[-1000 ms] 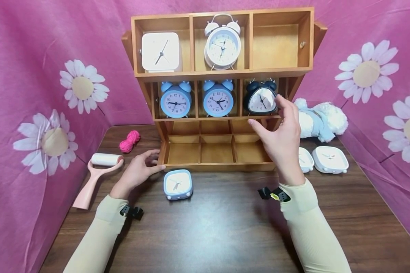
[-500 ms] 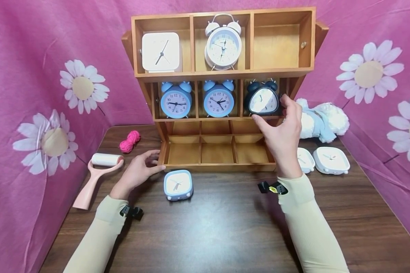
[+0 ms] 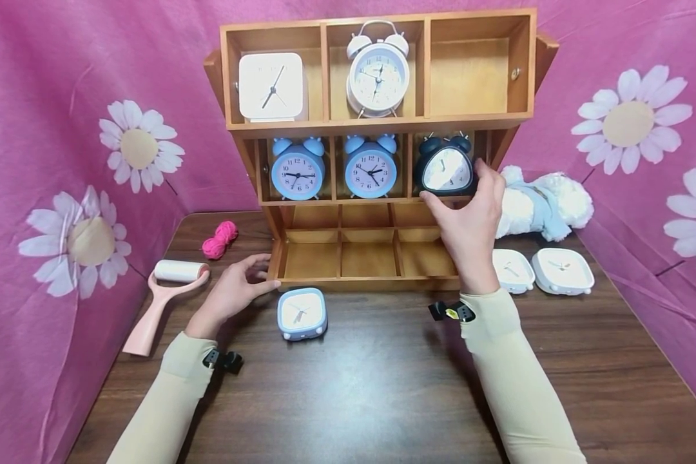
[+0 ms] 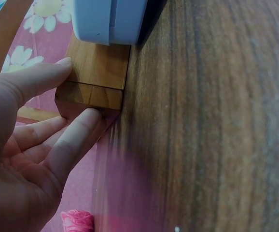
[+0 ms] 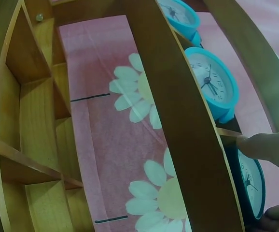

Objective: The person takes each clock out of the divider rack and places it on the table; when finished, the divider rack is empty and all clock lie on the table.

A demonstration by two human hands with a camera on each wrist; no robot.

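In the head view, my right hand holds a black twin-bell alarm clock between thumb and fingers. This clock stands in the right compartment of the middle tier of a wooden shelf. The right wrist view shows the thumb at one edge of the alarm clock and a fingertip at the other. Low on the left, my left hand grips the shelf's front corner, thumb on the front board and fingers on the outer side. Two blue twin-bell clocks stand in the other middle compartments.
A square white clock and a white bell clock occupy the top tier. On the table lie a blue-rimmed clock, two white clocks, a pink lint roller, pink yarn and a white plush toy.
The black clock has turned and shifted slightly right in its compartment. My right hand moved right, then back left to close on it. My left hand stays at the shelf corner.
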